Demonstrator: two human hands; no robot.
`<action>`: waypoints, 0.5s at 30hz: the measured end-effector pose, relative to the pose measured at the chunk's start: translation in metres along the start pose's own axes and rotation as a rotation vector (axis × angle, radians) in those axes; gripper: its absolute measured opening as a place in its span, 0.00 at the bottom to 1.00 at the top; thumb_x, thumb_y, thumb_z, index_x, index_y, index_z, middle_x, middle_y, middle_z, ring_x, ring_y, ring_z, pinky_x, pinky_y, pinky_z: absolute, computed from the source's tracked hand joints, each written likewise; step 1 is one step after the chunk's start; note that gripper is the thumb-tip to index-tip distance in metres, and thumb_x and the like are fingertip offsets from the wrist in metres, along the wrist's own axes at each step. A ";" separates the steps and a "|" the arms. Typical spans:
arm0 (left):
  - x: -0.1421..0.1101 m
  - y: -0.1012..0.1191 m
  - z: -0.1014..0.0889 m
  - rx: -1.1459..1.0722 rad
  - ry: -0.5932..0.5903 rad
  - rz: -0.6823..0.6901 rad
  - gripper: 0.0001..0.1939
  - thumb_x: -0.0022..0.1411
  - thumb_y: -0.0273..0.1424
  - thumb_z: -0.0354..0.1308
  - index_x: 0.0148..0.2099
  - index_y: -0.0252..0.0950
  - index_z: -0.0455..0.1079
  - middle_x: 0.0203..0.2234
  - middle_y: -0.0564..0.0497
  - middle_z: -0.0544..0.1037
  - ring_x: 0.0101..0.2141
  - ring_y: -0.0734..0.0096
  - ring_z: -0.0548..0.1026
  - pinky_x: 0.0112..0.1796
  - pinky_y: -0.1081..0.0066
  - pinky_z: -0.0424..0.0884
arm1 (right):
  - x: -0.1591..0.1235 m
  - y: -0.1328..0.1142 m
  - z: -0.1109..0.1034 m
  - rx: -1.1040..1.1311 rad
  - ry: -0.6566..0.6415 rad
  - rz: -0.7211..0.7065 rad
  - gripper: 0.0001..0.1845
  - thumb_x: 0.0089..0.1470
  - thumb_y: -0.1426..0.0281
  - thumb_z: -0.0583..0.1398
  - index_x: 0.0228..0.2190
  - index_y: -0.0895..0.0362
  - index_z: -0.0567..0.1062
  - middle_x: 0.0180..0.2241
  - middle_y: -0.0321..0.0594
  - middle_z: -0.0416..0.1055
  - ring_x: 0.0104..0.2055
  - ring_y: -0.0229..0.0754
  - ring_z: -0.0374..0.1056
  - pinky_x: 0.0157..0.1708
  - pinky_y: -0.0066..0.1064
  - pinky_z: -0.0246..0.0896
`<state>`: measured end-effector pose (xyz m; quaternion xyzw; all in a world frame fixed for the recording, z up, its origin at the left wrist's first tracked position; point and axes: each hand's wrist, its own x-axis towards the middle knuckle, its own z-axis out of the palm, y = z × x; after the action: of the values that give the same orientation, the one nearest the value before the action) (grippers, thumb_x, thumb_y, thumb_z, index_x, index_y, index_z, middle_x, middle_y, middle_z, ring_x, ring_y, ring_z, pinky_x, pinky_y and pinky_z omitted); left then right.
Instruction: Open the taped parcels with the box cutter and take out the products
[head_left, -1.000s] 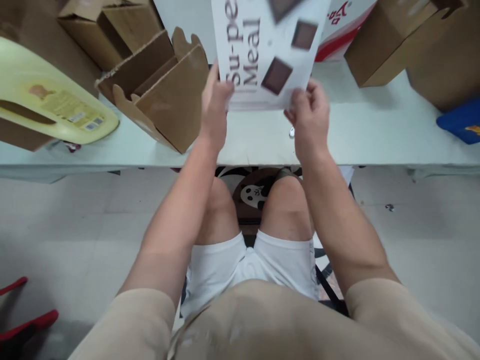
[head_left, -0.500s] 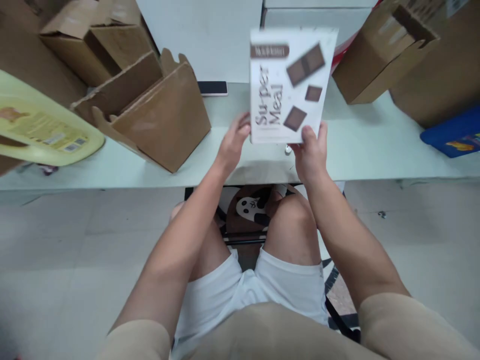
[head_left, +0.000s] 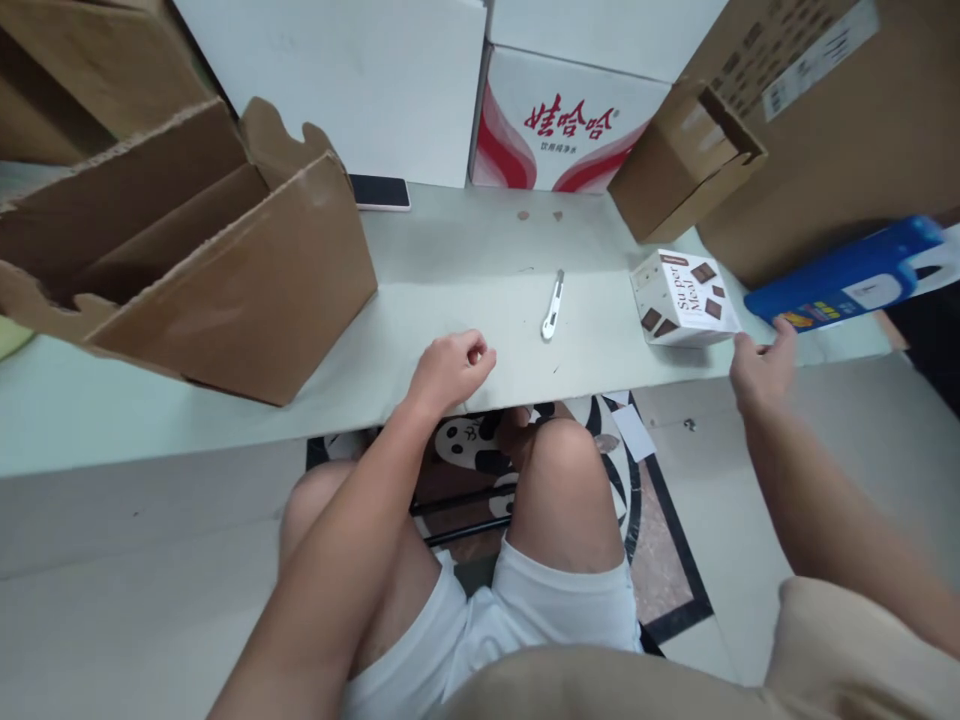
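My left hand [head_left: 454,368] rests at the table's front edge with its fingers curled in and nothing visible in them. At the right, my right hand [head_left: 763,368] has thumb and forefinger apart. Its thumb is at the near right corner of a white "Super Meal" box [head_left: 686,300] printed with chocolate squares; whether they touch I cannot tell. The box stands on the table. Close beyond the forefinger lies a blue bottle [head_left: 847,280]. A white utility knife [head_left: 553,305] lies between my two hands.
A large open cardboard box [head_left: 247,290] stands at the left, a dark-screened phone [head_left: 381,192] behind it. A smaller cardboard box [head_left: 675,170] and a big carton [head_left: 847,130] stand back right. White cartons [head_left: 562,130] line the back of the table [head_left: 465,270].
The white box has gone from between both hands to the table's right side, and my right hand moved there too. The utility knife has come into full view. The camera view has shifted.
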<state>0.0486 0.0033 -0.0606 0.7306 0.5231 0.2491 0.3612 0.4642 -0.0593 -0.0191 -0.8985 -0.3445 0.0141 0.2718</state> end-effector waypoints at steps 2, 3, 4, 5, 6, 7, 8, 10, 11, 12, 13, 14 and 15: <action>0.000 0.001 0.001 0.045 -0.023 0.024 0.08 0.64 0.33 0.54 0.32 0.38 0.68 0.26 0.52 0.74 0.28 0.70 0.65 0.33 0.67 0.58 | -0.006 -0.008 0.004 -0.107 -0.076 -0.032 0.43 0.59 0.58 0.60 0.72 0.51 0.57 0.49 0.52 0.76 0.57 0.62 0.71 0.64 0.61 0.59; 0.000 0.001 0.001 0.057 -0.030 0.040 0.07 0.64 0.32 0.54 0.33 0.38 0.69 0.27 0.52 0.74 0.28 0.70 0.65 0.33 0.67 0.58 | -0.008 -0.014 0.010 -0.169 -0.138 -0.058 0.44 0.59 0.54 0.61 0.72 0.48 0.58 0.47 0.52 0.78 0.56 0.64 0.72 0.62 0.61 0.61; 0.001 0.001 0.002 0.066 -0.035 0.051 0.06 0.64 0.32 0.54 0.34 0.38 0.69 0.28 0.52 0.74 0.28 0.70 0.65 0.33 0.67 0.58 | -0.007 -0.019 0.017 -0.231 -0.193 -0.075 0.44 0.58 0.50 0.61 0.72 0.46 0.58 0.47 0.53 0.78 0.54 0.65 0.73 0.60 0.61 0.63; 0.002 0.001 0.002 0.074 -0.039 0.051 0.06 0.64 0.32 0.54 0.35 0.38 0.69 0.28 0.53 0.74 0.28 0.70 0.65 0.33 0.67 0.58 | -0.005 -0.025 0.024 -0.284 -0.229 -0.083 0.45 0.59 0.48 0.59 0.72 0.46 0.58 0.48 0.55 0.78 0.54 0.66 0.73 0.58 0.62 0.64; 0.003 0.001 0.003 0.084 -0.046 0.039 0.06 0.64 0.32 0.54 0.35 0.38 0.69 0.28 0.53 0.74 0.28 0.70 0.65 0.33 0.67 0.58 | 0.000 -0.029 0.032 -0.321 -0.240 -0.082 0.45 0.60 0.47 0.57 0.73 0.47 0.57 0.50 0.58 0.77 0.54 0.67 0.73 0.57 0.62 0.65; 0.004 0.001 0.004 0.097 -0.058 0.020 0.06 0.65 0.31 0.54 0.35 0.39 0.69 0.27 0.53 0.74 0.27 0.69 0.65 0.33 0.67 0.58 | 0.007 -0.033 0.040 -0.335 -0.230 -0.075 0.45 0.62 0.47 0.55 0.73 0.49 0.56 0.51 0.60 0.77 0.55 0.67 0.73 0.57 0.62 0.65; 0.005 0.000 0.005 0.112 -0.072 0.002 0.06 0.65 0.31 0.53 0.35 0.39 0.70 0.26 0.53 0.74 0.27 0.69 0.66 0.32 0.67 0.58 | 0.015 -0.037 0.047 -0.326 -0.209 -0.068 0.44 0.62 0.48 0.54 0.74 0.51 0.55 0.52 0.61 0.76 0.56 0.67 0.73 0.57 0.61 0.65; 0.006 -0.001 0.007 0.145 -0.103 -0.015 0.07 0.65 0.31 0.53 0.35 0.39 0.70 0.27 0.52 0.75 0.28 0.67 0.68 0.32 0.67 0.58 | 0.033 -0.041 0.058 -0.317 -0.181 -0.061 0.43 0.64 0.51 0.51 0.74 0.53 0.54 0.54 0.62 0.76 0.57 0.67 0.72 0.58 0.59 0.65; 0.006 -0.001 0.008 0.161 -0.119 -0.011 0.07 0.65 0.31 0.52 0.35 0.39 0.70 0.28 0.51 0.76 0.30 0.66 0.70 0.33 0.67 0.59 | 0.043 -0.042 0.063 -0.314 -0.173 -0.063 0.42 0.64 0.51 0.50 0.74 0.53 0.53 0.55 0.61 0.75 0.58 0.66 0.72 0.59 0.58 0.65; 0.006 -0.001 0.008 0.180 -0.136 -0.005 0.07 0.66 0.31 0.52 0.36 0.39 0.71 0.29 0.51 0.77 0.31 0.65 0.71 0.34 0.67 0.60 | 0.053 -0.043 0.067 -0.317 -0.169 -0.068 0.42 0.65 0.52 0.49 0.74 0.52 0.53 0.56 0.60 0.75 0.59 0.66 0.72 0.59 0.57 0.65; 0.006 -0.001 0.009 0.200 -0.151 0.000 0.08 0.66 0.31 0.52 0.36 0.39 0.71 0.31 0.50 0.78 0.33 0.65 0.73 0.34 0.67 0.61 | 0.063 -0.043 0.071 -0.325 -0.170 -0.084 0.41 0.65 0.52 0.48 0.74 0.52 0.53 0.56 0.59 0.75 0.58 0.65 0.72 0.59 0.56 0.65; 0.005 -0.001 0.009 0.222 -0.167 0.003 0.08 0.67 0.31 0.51 0.37 0.39 0.71 0.33 0.49 0.79 0.34 0.64 0.74 0.35 0.67 0.61 | 0.072 -0.044 0.075 -0.343 -0.193 -0.127 0.41 0.66 0.52 0.46 0.74 0.53 0.52 0.55 0.58 0.76 0.57 0.64 0.73 0.58 0.55 0.66; 0.004 -0.001 0.009 0.248 -0.185 0.002 0.08 0.67 0.31 0.51 0.37 0.39 0.71 0.34 0.49 0.79 0.36 0.63 0.75 0.35 0.67 0.62 | 0.082 -0.045 0.080 -0.355 -0.235 -0.190 0.40 0.66 0.52 0.44 0.74 0.55 0.52 0.53 0.58 0.76 0.56 0.63 0.74 0.58 0.54 0.66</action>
<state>0.0565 0.0051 -0.0672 0.7901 0.5135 0.1145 0.3145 0.4820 0.0576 -0.0512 -0.8879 -0.4538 0.0324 0.0678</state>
